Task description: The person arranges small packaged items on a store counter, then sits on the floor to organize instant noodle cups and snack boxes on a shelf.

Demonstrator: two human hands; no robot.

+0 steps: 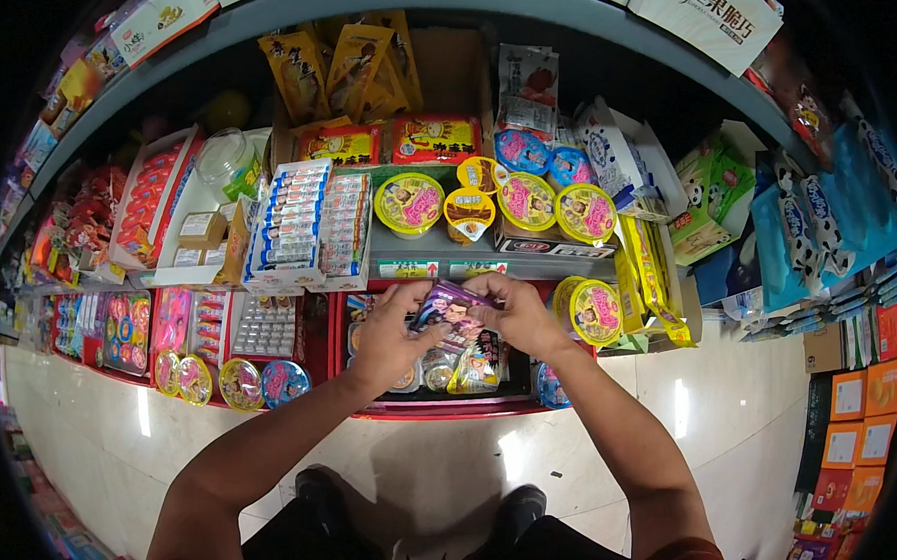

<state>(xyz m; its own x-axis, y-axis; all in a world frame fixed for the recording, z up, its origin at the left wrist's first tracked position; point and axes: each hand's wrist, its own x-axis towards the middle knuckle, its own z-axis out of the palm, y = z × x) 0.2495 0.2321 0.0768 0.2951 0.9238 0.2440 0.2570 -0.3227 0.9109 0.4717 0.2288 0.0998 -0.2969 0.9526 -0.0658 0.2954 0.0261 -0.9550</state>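
Observation:
Between my two hands is a small purple packet [450, 312] with cartoon figures printed on it. My left hand [394, 326] grips its left side, thumb across the front. At its upper right, the fingers of my right hand [519, 313] are closed on the same packet. Below the packet is a red-edged tray [413, 411] at the shelf's foot, with a clear-and-yellow packet [475, 371] and other small packs in it. My hands partly cover the tray's contents.
Round yellow-lidded tubs [409, 202] and blue-lidded tubs [521, 152] stand on the shelf above. A white box of wrapped sticks [289, 221] is to the left. Long yellow packs [651, 279] jut out at the right. Orange boxes [848, 395] line the far right. A tiled floor [743, 403] lies below.

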